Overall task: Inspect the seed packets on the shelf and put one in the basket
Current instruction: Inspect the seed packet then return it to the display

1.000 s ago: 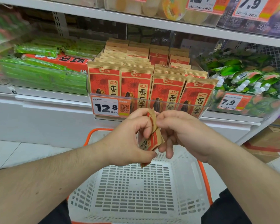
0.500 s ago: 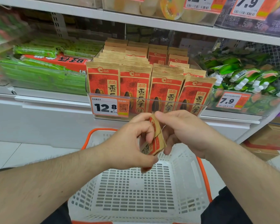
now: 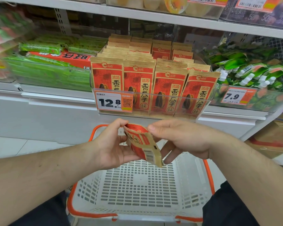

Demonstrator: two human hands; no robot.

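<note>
A red and tan seed packet (image 3: 143, 145) hangs tilted between both hands, its barcode end pointing down over the basket. My left hand (image 3: 111, 144) holds the packet's left side, thumb and fingers pinching its top edge. My right hand (image 3: 178, 139) pinches the top right corner, its other fingers spread below. The white basket (image 3: 137, 185) with an orange rim stands on the floor directly under the hands and holds nothing. Rows of the same seed packets (image 3: 153, 82) stand upright in a clear shelf tray behind a 12.8 price tag (image 3: 112, 101).
Green snack bars (image 3: 47, 72) fill the tray to the left, with a red box among them. Green pouches (image 3: 252, 70) with white caps lie in the right tray, tagged 7.9. Cardboard boxes (image 3: 271, 141) sit on the floor at right. White tiled floor (image 3: 10, 145) lies at left.
The packet has turned from nearly edge-on to tilted, with its barcode side showing. Both hands have spread slightly apart while keeping hold of it.
</note>
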